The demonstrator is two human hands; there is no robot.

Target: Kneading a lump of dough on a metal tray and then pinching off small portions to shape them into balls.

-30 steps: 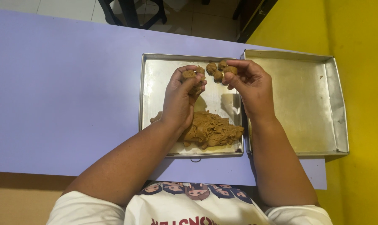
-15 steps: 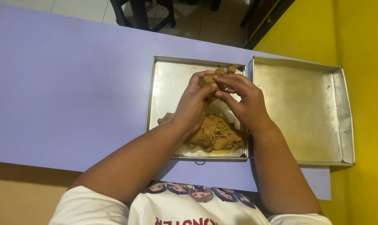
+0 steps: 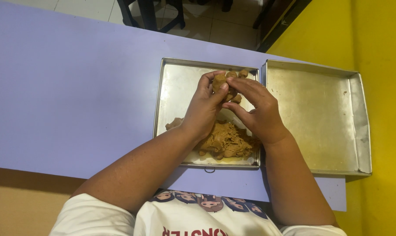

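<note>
Right now, scene: a person leans over a lilac desk (image 3: 75,96) with two metal baking trays side by side.
Left hand: the left hand (image 3: 205,109) is raised above the left tray (image 3: 176,87), fingers (image 3: 222,89) curled snugly around a small lump of brown dough (image 3: 219,81), thumb pressing on it.
Right hand: the right hand (image 3: 257,111) meets the left one over the same lump, fingers loosely spread and arched, fingertips touching the lump from the right side; it grips nothing by itself.
Dough lump: held between both hands, above the far half of the left tray.
Dough balls: a few small shaped dough balls (image 3: 242,73) sit at the far right corner of the left tray, just beyond the fingers.
Dough mass: a big rough dough heap (image 3: 226,140) lies in the near part of the left tray, partly hidden by the wrists.
Right tray: the second tray (image 3: 320,118) sits touching the left tray's right edge.
Surroundings: a yellow wall (image 3: 377,43) on the right, chair legs (image 3: 150,15) on the tiled floor beyond the desk.
</note>
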